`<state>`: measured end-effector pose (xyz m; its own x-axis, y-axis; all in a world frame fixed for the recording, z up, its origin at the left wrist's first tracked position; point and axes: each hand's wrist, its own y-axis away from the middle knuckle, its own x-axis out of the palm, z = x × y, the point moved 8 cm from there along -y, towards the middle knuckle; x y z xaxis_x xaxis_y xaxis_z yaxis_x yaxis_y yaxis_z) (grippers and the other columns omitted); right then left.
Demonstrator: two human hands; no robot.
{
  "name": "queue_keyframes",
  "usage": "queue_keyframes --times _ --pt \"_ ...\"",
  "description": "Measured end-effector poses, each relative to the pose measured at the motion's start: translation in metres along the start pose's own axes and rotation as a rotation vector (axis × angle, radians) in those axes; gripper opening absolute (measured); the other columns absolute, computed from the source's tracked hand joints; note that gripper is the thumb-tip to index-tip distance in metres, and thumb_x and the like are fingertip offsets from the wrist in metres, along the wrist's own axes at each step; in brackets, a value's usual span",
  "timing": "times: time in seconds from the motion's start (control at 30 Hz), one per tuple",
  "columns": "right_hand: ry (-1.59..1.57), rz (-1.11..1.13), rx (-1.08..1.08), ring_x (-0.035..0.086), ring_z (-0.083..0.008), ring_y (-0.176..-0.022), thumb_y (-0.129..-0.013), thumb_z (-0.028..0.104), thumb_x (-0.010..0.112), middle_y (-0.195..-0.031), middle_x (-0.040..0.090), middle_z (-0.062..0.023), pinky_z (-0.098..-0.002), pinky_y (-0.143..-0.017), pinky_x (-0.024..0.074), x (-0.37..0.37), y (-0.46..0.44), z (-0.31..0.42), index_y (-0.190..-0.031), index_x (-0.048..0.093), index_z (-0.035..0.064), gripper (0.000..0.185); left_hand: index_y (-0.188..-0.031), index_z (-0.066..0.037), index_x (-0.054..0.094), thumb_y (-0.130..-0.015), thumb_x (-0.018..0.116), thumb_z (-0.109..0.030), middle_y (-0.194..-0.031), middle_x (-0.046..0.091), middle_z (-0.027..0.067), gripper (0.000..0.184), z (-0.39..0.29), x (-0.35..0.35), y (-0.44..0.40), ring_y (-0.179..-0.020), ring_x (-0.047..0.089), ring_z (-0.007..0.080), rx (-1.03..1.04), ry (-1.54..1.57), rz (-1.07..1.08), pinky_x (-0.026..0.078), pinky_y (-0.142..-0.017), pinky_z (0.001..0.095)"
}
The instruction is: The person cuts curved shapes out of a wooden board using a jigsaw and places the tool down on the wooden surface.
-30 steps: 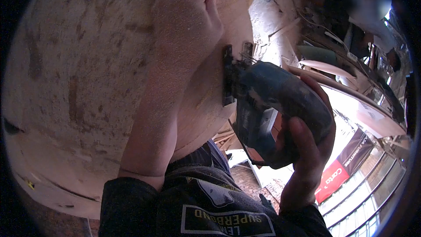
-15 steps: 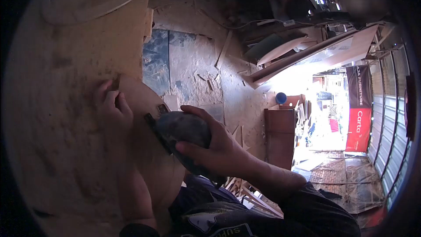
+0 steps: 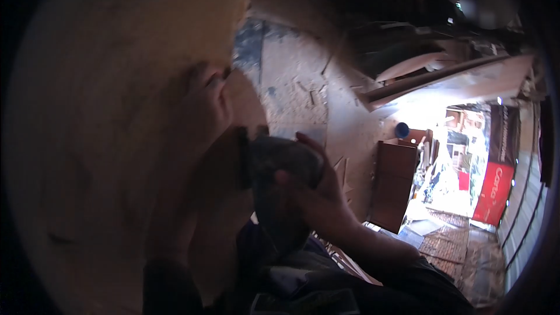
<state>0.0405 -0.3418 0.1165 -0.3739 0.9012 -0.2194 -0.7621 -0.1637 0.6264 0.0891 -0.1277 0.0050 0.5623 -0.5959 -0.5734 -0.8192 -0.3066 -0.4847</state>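
Note:
My right hand (image 3: 318, 184) is wrapped around a dark, dusty electric sander (image 3: 277, 160). The sander's flat pad faces left, against or close to a curved wooden board (image 3: 246, 100); the exact contact is too dim to see. At the far end of this board, my left hand (image 3: 211, 96) has its fingers curled at the edge, gripping it. Motion blur softens these fingers. The board lies over a large wooden work surface (image 3: 116, 99), and its near part is in shadow by my body.
Beyond the work surface, the dusty floor (image 3: 297, 93) has scattered wood scraps. A long panel (image 3: 455, 84) leans at the upper right. To the right stand a brown cabinet (image 3: 394, 181), a blue round object (image 3: 402, 130) and a red banner (image 3: 494, 192) by a bright opening.
The view has shifted, so the scene sits farther right and is darker and blurrier. The sander has turned more upright in view, still in my right hand. My left hand stays at the board's end.

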Motion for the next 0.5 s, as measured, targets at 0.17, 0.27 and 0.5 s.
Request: queue_keyframes --times 0.17,0.27,0.5 --pt "0.031 0.001 0.018 0.065 -0.0257 -0.121 -0.096 0.016 0.078 -0.137 0.060 -0.0196 -0.0360 -0.097 0.0587 0.004 0.004 0.005 -0.160 0.033 0.0046 0.079 -0.113 -0.007 0.069 -0.099 0.066 -0.017 -0.120 0.065 0.0202 0.018 -0.002 -0.006 0.008 -0.109 0.067 0.0420 -0.194 -0.087 0.195 0.056 -0.091 0.0498" --pt "0.027 -0.039 0.038 0.068 -0.0227 -0.100 -0.098 0.015 0.074 -0.124 0.063 -0.0165 -0.0330 -0.080 0.0599 0.005 0.007 0.005 -0.159 0.033 0.0043 0.075 -0.118 -0.021 0.073 -0.099 0.065 -0.021 -0.143 0.052 0.0156 0.020 0.011 0.008 0.026 -0.124 0.060 0.0404 -0.433 -0.150 0.253 0.051 -0.105 0.0538" --pt "0.078 -0.071 -0.036 0.070 -0.0182 -0.064 -0.102 0.012 0.066 -0.103 0.067 -0.0124 -0.0298 -0.054 0.0579 0.007 0.006 0.003 -0.160 0.032 0.0039 0.067 -0.129 -0.024 0.071 -0.104 0.060 -0.029 -0.148 0.049 0.0175 0.028 0.014 -0.001 0.044 -0.134 0.054 0.0449 -0.357 -0.164 0.225 0.027 -0.122 0.0667"
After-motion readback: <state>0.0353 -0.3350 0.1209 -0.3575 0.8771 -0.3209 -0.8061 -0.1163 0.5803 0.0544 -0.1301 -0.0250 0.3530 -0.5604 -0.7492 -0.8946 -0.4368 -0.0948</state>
